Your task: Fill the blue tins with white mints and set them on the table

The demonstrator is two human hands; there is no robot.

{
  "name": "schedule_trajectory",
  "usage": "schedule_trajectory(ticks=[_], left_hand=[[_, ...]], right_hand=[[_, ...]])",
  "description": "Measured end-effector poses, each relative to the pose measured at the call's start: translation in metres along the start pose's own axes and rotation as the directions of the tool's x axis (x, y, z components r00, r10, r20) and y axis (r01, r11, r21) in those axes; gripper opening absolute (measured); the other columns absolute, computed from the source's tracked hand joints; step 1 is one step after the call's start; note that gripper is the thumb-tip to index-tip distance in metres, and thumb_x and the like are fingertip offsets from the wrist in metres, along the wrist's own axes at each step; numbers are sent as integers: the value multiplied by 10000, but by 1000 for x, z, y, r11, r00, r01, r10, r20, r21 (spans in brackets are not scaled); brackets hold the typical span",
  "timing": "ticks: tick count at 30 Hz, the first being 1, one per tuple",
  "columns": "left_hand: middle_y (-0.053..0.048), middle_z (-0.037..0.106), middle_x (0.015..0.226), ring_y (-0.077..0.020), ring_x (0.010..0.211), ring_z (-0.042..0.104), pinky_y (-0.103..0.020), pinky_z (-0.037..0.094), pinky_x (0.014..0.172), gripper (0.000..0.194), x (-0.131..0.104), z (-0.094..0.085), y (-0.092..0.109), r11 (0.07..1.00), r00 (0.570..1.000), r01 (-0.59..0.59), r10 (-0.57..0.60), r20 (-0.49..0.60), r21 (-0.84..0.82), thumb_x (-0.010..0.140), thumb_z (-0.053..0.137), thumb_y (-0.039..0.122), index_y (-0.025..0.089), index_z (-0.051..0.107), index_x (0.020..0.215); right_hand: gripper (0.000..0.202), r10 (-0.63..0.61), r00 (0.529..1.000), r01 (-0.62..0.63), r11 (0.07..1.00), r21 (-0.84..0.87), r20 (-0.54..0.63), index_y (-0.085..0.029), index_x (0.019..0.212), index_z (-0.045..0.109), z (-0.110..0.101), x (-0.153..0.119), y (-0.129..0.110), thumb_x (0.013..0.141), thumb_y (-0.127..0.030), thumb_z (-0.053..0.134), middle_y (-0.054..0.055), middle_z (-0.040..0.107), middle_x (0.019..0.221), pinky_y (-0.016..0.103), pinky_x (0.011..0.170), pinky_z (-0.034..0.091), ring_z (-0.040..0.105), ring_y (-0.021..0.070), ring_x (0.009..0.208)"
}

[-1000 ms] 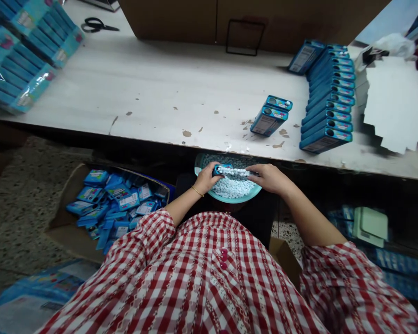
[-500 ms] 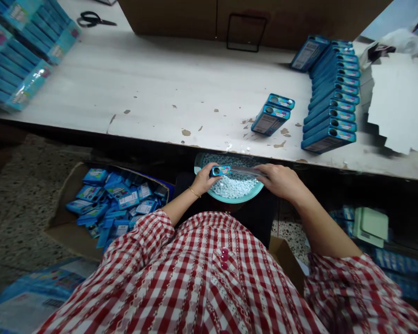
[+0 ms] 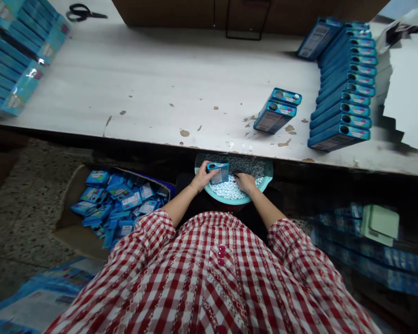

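Observation:
A small blue box [image 3: 219, 173] is in my left hand [image 3: 202, 175], whose fingers and thumb close around it over the left side of a teal basin [image 3: 245, 201]. Small white pieces [image 3: 226, 190], like candies or pellets, fill the basin. My right hand [image 3: 245, 182] reaches down among them with its fingers bent together. A dark bit shows at its fingertips, but what it grips is buried or too small to make out. On the table's near edge stand two upright blue boxes [image 3: 277, 111] with round dark holes in their tops.
A row of upright blue boxes [image 3: 341, 99] lines the table's right side. Wrapped blue packs [image 3: 17, 60] and scissors [image 3: 81, 12] lie at the left. A carton [image 3: 68, 204] of loose blue boxes stands below left. A pale green scale-like object [image 3: 379, 225] sits low at right.
My right hand has moved left and down into the white pieces; the long clear strip-like thing it held is out of sight. The blue box in my left hand has tilted, showing its broad side.

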State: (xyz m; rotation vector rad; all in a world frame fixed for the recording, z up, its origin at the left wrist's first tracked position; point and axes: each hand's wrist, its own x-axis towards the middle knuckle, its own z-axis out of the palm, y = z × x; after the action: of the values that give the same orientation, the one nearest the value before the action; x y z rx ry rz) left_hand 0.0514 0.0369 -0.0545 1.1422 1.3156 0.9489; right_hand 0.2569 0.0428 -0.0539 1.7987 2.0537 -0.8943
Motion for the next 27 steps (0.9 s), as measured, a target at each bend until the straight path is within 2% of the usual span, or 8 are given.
schedule_trajectory(ticks=[4,8,12,15,19,23,25,27], left_hand=[[10,553,844,-130,797,548,-260,459,779,396,-5,-7,8,995,999,-34,34,4,-90,709,662,371,191,491,1018],[-1,571,888,-136,815,559,-270,465,796,427,-18,-28,22,992,988,-128,128,-90,2,707,669,362,199,497,1063],[-5,581,891,-145,815,559,-277,464,799,420,-24,-39,29,961,966,-181,213,-145,208,692,680,350,187,514,1042],[-10,595,890,-155,813,571,-278,465,789,411,-24,-29,29,929,964,-195,240,-110,314,687,695,328,177,526,1030],[-14,624,907,-166,820,599,-271,466,773,406,-22,-5,31,868,973,-213,228,20,448,702,701,285,189,534,1059],[-39,633,994,-186,909,606,-283,467,826,385,-23,11,37,816,966,-253,237,100,520,729,681,240,198,531,1081],[-49,631,1012,-197,933,605,-298,468,843,378,-23,14,38,802,969,-247,222,113,544,737,672,230,196,531,1086],[-58,629,1020,-206,948,602,-311,468,855,370,-24,14,38,796,971,-239,209,117,557,746,655,212,191,532,1094]], right_hand=[[372,-80,993,98,970,224,-88,-188,1206,603,8,8,16,847,-240,522,85,662,1135,307,871,459,609,207,1015],[356,-139,976,193,909,369,-168,-167,1137,630,2,0,33,790,-211,567,57,691,1017,303,822,483,627,180,908],[344,-178,951,290,799,527,-254,-162,1066,656,-24,-25,49,733,-234,608,39,694,892,327,784,490,625,189,826],[357,-216,944,321,779,539,-249,-163,1070,656,-54,-48,50,743,-298,608,53,695,935,333,796,484,623,203,863],[344,-276,942,330,864,380,-192,-178,1088,664,-96,-75,24,784,-311,574,66,684,1067,323,863,462,616,218,974],[354,-218,971,217,976,-20,-98,-234,1139,649,-125,-94,-19,810,-307,543,64,681,1091,356,890,445,608,254,1024],[366,-151,986,135,971,-196,-71,-243,1161,634,-134,-101,-38,825,-325,514,90,678,1083,389,859,454,613,280,1008],[362,-128,990,106,946,-307,-52,-232,1157,631,-139,-107,-54,842,-326,479,119,675,1063,401,811,467,624,293,970]])
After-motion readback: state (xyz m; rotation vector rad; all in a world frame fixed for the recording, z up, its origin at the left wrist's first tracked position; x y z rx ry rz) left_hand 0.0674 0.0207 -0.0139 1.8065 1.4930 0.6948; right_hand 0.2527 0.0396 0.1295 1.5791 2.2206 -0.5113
